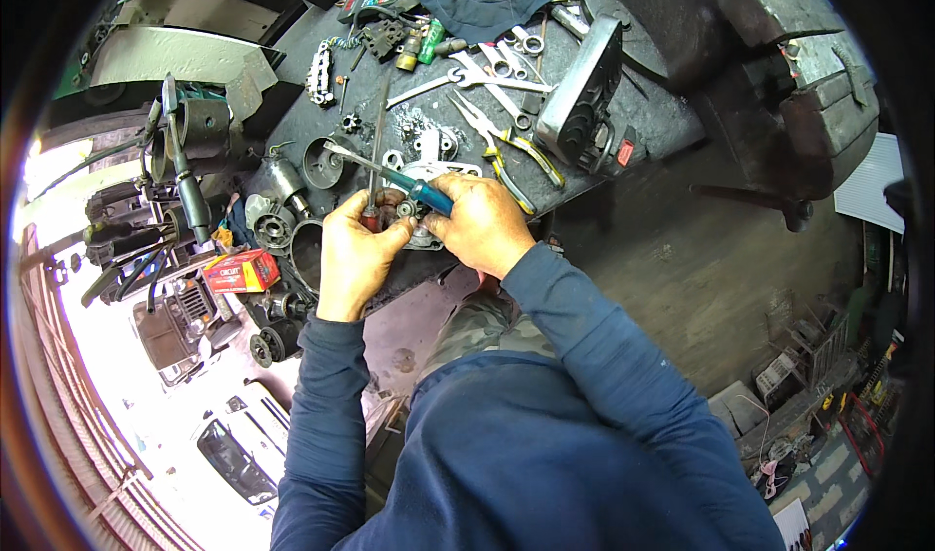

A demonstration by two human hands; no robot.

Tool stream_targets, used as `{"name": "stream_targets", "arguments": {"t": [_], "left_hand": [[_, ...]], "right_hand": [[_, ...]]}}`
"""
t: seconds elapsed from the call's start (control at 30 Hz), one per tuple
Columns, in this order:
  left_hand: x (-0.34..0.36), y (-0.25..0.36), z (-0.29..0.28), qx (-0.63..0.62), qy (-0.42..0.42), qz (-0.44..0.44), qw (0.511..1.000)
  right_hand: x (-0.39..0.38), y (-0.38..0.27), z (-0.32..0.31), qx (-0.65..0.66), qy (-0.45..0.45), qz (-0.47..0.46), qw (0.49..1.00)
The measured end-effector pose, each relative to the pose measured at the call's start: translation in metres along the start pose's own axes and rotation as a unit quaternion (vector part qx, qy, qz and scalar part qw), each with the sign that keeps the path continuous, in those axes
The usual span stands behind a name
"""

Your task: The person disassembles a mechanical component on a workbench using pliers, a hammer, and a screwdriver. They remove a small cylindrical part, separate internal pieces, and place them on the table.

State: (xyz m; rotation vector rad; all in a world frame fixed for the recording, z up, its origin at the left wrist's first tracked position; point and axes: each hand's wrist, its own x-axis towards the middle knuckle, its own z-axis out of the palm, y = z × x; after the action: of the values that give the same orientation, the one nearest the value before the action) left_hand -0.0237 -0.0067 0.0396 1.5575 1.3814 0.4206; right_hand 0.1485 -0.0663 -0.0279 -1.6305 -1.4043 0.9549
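My right hand (482, 225) is closed on a teal-handled screwdriver (431, 197), its shaft pointing up and to the left. My left hand (353, 254) is closed around a red-handled screwdriver (371, 218), its long shaft reaching toward the back of the bench. My fingertips meet at a small round metal part (406, 209) over a cast aluminium housing (458, 169), which my hands partly hide. Just right of my right hand lie yellow-handled pliers (531, 164). A metal cup (322, 162) and a cylindrical motor part (288, 185) sit left of the housing.
The dark bench (633, 113) also holds several wrenches (458, 78), a metal casing (581, 93), a dark cloth (482, 1) and a red-yellow box (241, 272). A vise-like tool (185, 181) and motor parts crowd the left. A dark machine (760, 93) stands right. Vehicles (234, 454) show lower left.
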Motion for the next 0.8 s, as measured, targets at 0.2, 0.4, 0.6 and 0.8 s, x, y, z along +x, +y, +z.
{"name": "stream_targets", "arguments": {"t": [0.2, 0.4, 0.6, 0.8], "left_hand": [[-0.01, 0.003, 0.008, 0.107, 0.056, 0.021, 0.992], [-0.009, -0.02, 0.019, -0.06, 0.061, 0.028, 0.996], [-0.014, -0.031, 0.025, -0.14, 0.094, 0.076, 0.983], [-0.015, -0.032, 0.037, -0.148, 0.125, 0.014, 0.981]], "right_hand": [[0.003, 0.005, 0.001, 0.029, -0.008, 0.005, 1.0], [0.005, 0.008, -0.006, 0.066, -0.036, 0.012, 0.997], [0.01, 0.015, -0.009, 0.148, -0.048, 0.018, 0.988], [0.013, 0.023, -0.009, 0.22, -0.074, 0.018, 0.972]]}}
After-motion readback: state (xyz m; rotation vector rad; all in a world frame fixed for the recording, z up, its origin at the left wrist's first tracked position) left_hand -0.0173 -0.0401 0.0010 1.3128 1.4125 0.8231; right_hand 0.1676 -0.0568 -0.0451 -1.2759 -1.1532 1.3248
